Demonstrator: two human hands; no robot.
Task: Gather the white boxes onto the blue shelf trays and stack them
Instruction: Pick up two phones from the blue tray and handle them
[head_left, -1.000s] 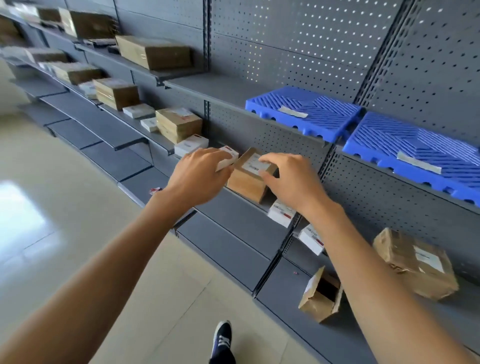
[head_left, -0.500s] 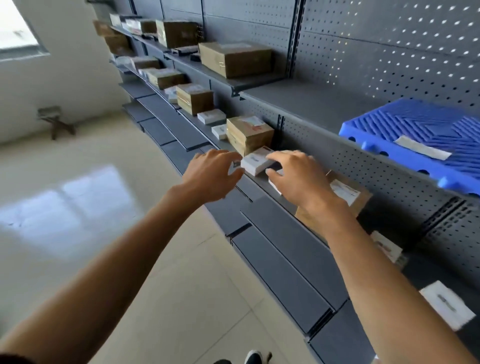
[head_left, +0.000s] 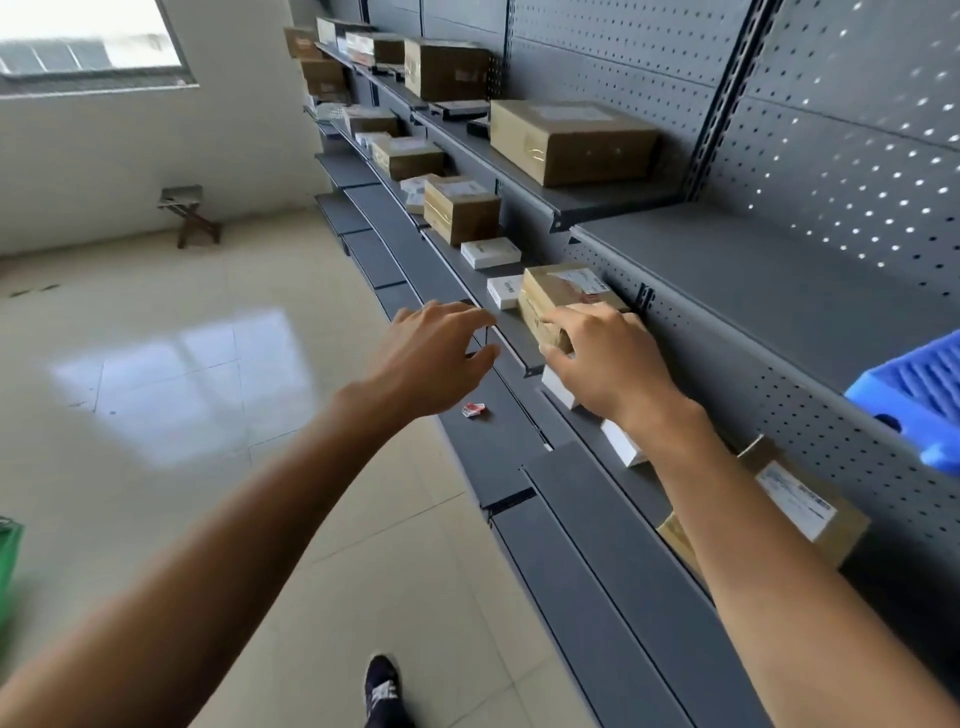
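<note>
Right hand (head_left: 605, 364) gripping stacked white boxes (head_left: 558, 387); left hand (head_left: 431, 358) spread, empty; could knock brown box (head_left: 563, 296) just ahead, spilling the stack

Shelves (head_left: 727, 270) matt grey metal, back panel (head_left: 857, 156) perforated. Brown boxes (head_left: 571, 140) plain cardboard, white boxes (head_left: 491, 252) smooth card. Tray (head_left: 914, 395) ribbed blue plastic; floor (head_left: 182, 364) glossy tile.

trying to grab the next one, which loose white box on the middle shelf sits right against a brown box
The white box touching the left side of the brown box by the right hand; the other white box farther along lies apart.
</note>
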